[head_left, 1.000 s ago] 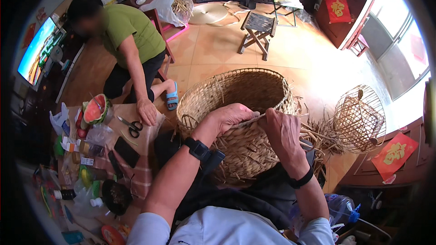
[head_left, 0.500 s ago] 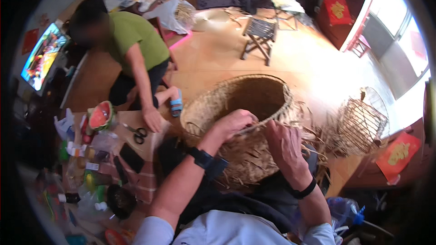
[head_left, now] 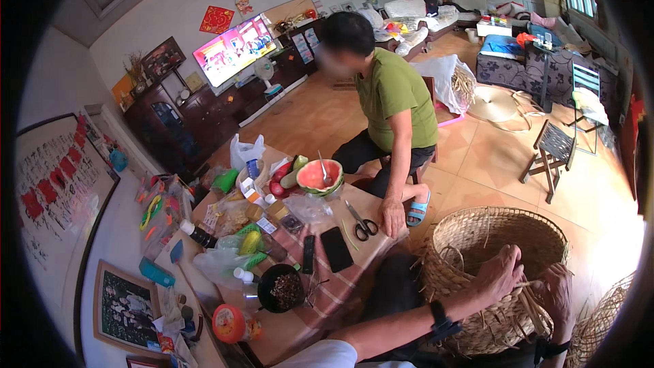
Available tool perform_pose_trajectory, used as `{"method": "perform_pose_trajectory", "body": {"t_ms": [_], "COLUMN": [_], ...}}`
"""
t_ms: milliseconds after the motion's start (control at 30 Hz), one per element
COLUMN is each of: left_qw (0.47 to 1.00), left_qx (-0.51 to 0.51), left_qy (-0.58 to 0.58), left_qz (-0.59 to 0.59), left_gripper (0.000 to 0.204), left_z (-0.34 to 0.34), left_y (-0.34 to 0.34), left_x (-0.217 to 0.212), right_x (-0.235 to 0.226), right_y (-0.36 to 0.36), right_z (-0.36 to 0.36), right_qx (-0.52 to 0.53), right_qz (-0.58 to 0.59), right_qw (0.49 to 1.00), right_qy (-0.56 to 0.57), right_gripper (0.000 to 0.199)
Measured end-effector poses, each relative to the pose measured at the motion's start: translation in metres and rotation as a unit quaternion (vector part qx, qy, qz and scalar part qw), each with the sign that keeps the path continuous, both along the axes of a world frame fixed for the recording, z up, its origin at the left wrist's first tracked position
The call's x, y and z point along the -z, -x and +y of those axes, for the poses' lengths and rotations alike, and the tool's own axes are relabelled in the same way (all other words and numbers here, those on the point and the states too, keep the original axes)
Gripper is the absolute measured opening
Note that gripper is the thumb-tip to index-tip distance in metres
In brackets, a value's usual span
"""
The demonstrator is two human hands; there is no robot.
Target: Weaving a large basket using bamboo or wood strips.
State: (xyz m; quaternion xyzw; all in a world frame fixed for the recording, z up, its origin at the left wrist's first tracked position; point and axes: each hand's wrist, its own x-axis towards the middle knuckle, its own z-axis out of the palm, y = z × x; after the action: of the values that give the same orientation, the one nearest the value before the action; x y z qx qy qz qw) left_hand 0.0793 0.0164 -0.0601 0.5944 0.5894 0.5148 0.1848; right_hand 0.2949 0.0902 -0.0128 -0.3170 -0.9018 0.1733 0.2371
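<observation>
A round woven straw basket (head_left: pixel 451 269) stands before me at the right, tilted, with its mouth facing away from me. My left hand (head_left: pixel 502 272) is at its near rim, fingers curled and pinching the edge. Just to the right, my right hand (head_left: pixel 557 293) is closed on loose straw strands (head_left: pixel 528 303) at the same rim. Several strands poke out from the basket's wall below the hands. The fingertips of my right hand are partly hidden.
To the left, a table holds scissors (head_left: pixel 361 223), a black phone (head_left: pixel 336 251), a cut watermelon (head_left: pixel 319 177) and a dark bowl (head_left: pixel 279 288). Another person (head_left: pixel 398 102) sits beyond, one hand on the table corner. A folding stool (head_left: pixel 550 157) and another wicker basket (head_left: pixel 603 324) stand rightward.
My view has swung left, so the basket and my hands now appear farther right and the table and television show more fully. Both hands remain at the rim.
</observation>
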Motion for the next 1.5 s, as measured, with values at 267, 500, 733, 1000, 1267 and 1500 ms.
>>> {"method": "perform_pose_trajectory", "body": {"t_ms": [267, 500, 733, 1000, 1267, 1500], "left_qw": [0.986, 0.982, 0.963, 0.959, 0.975, 0.978], "left_qx": [0.12, 0.127, 0.184, 0.197, 0.111, 0.095], "left_qy": [-0.008, -0.007, 0.185, 0.19, 0.171, 0.177], "left_qz": [0.114, 0.142, 0.073, 0.071, 0.087, 0.059], "left_gripper": [0.028, 0.021, 0.014, 0.035, 0.041, 0.043], "left_z": [-0.038, -0.049, -0.059, -0.068, -0.076, -0.071], "left_y": [0.026, 0.053, 0.107, 0.107, 0.085, 0.079], "left_x": [-0.022, -0.03, -0.03, -0.039, -0.037, -0.03], "right_x": [0.024, 0.003, 0.039, 0.009, -0.026, -0.025], "right_y": [-0.005, 0.02, 0.052, 0.073, 0.111, 0.115], "right_z": [0.001, -0.026, -0.062, -0.061, -0.024, -0.017], "right_qx": [0.054, 0.066, 0.061, 0.103, 0.003, 0.018], "right_qz": [-0.028, 0.005, 0.034, -0.012, -0.181, -0.138], "right_qw": [0.996, 0.993, 0.991, 0.988, 0.924, 0.922], "right_qy": [-0.072, -0.094, -0.117, 0.112, 0.335, 0.363], "right_gripper": [0.041, 0.028, 0.03, 0.033, 0.046, 0.036]}}
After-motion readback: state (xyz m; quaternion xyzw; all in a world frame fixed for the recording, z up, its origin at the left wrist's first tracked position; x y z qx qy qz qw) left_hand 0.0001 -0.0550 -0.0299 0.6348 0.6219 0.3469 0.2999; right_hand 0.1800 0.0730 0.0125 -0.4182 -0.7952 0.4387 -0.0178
